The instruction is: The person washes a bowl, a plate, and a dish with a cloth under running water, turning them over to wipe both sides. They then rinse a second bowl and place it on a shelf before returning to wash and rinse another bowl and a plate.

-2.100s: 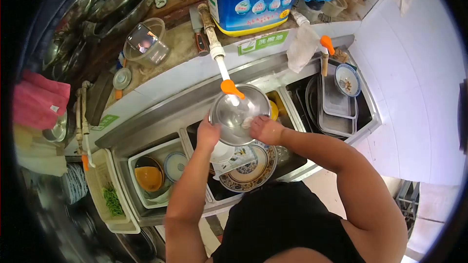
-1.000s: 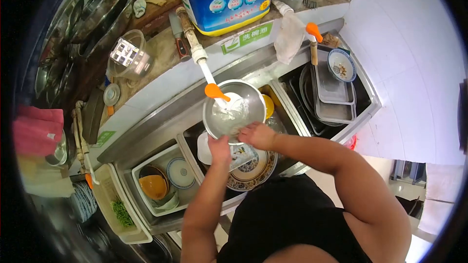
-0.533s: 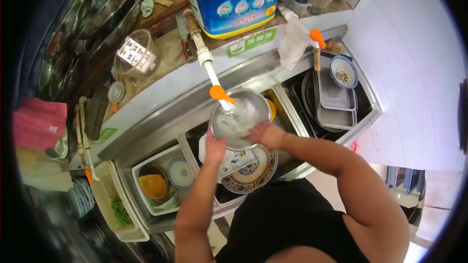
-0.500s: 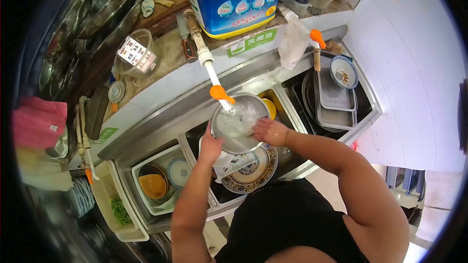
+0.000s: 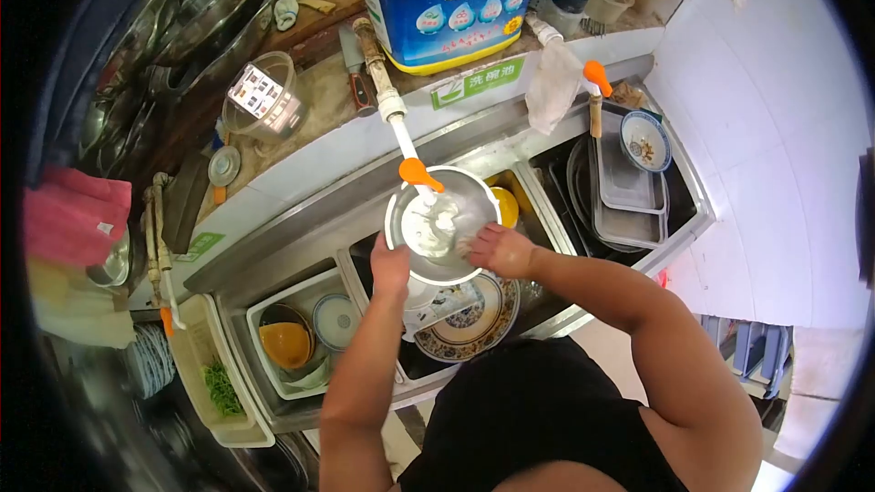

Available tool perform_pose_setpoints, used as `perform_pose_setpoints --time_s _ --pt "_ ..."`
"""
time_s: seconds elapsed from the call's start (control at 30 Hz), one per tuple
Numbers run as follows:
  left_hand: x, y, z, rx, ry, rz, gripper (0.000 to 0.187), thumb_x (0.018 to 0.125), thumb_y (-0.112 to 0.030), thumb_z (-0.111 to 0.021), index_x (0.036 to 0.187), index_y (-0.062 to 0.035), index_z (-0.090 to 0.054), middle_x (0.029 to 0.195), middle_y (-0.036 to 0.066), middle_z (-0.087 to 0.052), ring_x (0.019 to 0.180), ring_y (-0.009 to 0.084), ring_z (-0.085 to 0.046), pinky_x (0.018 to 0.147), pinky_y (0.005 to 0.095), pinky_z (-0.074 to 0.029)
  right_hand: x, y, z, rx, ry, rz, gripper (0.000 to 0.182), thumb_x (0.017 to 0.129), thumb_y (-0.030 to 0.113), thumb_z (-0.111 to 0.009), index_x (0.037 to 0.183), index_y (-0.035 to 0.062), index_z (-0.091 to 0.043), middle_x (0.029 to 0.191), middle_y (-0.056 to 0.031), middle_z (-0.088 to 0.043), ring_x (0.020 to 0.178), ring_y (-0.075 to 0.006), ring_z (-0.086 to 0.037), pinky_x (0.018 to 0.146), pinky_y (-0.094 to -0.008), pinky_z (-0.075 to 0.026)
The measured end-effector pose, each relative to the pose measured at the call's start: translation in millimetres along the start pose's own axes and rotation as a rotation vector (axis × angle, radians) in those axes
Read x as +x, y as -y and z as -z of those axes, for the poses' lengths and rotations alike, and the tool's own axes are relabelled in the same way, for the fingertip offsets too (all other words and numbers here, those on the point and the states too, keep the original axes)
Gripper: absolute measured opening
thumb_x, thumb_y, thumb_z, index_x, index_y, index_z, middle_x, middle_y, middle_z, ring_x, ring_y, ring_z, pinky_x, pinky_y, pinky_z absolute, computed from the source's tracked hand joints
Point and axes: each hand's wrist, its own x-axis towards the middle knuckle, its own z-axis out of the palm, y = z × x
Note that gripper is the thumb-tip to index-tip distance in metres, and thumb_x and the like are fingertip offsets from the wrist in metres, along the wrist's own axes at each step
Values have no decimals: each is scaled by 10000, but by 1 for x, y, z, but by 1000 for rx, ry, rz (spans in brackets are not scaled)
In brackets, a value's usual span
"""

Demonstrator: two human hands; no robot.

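Note:
A round metal bowl [image 5: 469, 205] with water in it is held under the tap with the orange handle [image 5: 421, 175], over the middle sink basin. My left hand [image 5: 390, 266] is closed on the bowl's left rim. Over the right rim reaches my right hand [image 5: 499, 251], its fingers bent inside the bowl. Something pale and greyish shows at those fingertips, too small to name. Beneath the bowl lie a large patterned plate [image 5: 506, 310] and a white dish partly hidden by it. A yellow item [image 5: 504, 208] sits behind the right hand.
The right basin holds trays [image 5: 629, 226], pans and a small bowl [image 5: 645, 141]. On the left, a white tub [image 5: 310, 383] contains bowls, beside a bin [image 5: 187, 355] with greens. A blue detergent jug [image 5: 447, 9] and a knife [image 5: 357, 73] rest on the ledge.
The bowl has shifted slightly left and tilted to face up more, and the water in it looks calmer. My right hand has moved slightly left and down with it.

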Motion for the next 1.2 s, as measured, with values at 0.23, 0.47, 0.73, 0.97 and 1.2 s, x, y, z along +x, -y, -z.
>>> perform_pose_setpoints --time_s 0.23,0.47,0.73,0.97,1.2 --pt "3 44 -30 -83 -193 -289 669 739 90 -525 1381 -38 -388 1202 93 -574 1106 188 -543 965 296 -405 7 23 -12 122 180 -254 225 711 192 -571 923 148 -630 883 1 -578 899 -214 -569 848 -350 -442" --pt "4 30 -18 -441 -345 -193 601 752 79 -556 1334 -22 -447 1187 94 -591 1058 182 -567 937 284 -424 12 17 5 94 88 -107 166 724 186 -561 876 144 -615 890 -9 -593 865 -210 -580 816 -352 -453" --pt "3 34 13 -46 102 -38 714 681 101 -546 1368 -22 -392 1210 88 -562 1098 200 -546 948 300 -419 -29 2 3 81 107 -111 209 773 198 -562 961 181 -653 988 -5 -603 1046 -208 -544 999 -457 -375" --pt "15 56 3 789 42 -820 313 841 -245 -621 1088 -54 -623 1002 196 -655 956 363 -612 837 368 -486 -3 -36 37 463 360 -205 160 802 199 -620 936 131 -676 949 -89 -615 989 -271 -584 873 -419 -461" --pt "-9 15 -44 862 275 -264 287 908 -278 -584 951 5 -607 787 159 -627 704 288 -598 677 366 -472 17 -63 42 683 156 -458 365 671 285 -798 929 70 -654 859 -140 -635 793 -314 -616 722 -382 -479"
